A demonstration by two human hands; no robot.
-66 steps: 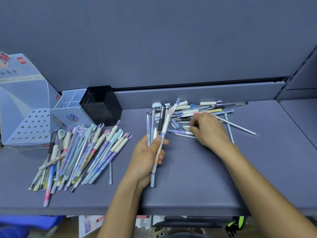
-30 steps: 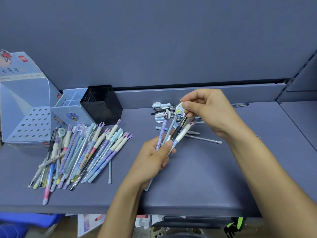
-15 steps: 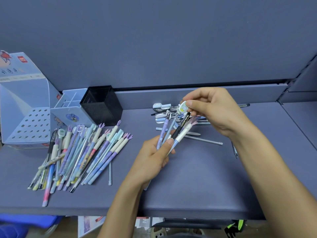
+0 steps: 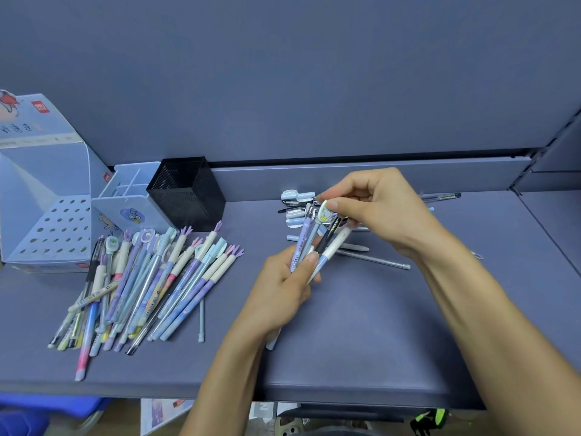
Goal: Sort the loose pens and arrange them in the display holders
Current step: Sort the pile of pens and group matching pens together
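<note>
The fingers (image 4: 284, 258) of the left hand (image 4: 276, 294) are curled round a small bundle of slim pastel and black pens (image 4: 316, 243), thumb clamped across the barrels. The right hand (image 4: 383, 212) pinches the white rounded cartoon cap (image 4: 323, 213) on one pen at the bundle's top.

From my seat, the relation that matters is this: the bundle's long axis runs from the left palm up and away, leaning right, caps toward the right hand. The holders lie well to the left of it, so I judge the left hand the nearer carrier.

Those holders are a black mesh square cup (image 4: 188, 196), a pale blue divided plastic holder (image 4: 125, 199) touching its left side, and a pale blue perforated display box (image 4: 47, 228) at the far left. I see no pen standing in any of them.

A fanned pile of pastel pens (image 4: 151, 284) lies flat on the grey-blue shelf (image 4: 361, 325) in front of the holders. A scatter of unsorted pens and caps (image 4: 297, 212) lies just behind and under the right hand.
</note>
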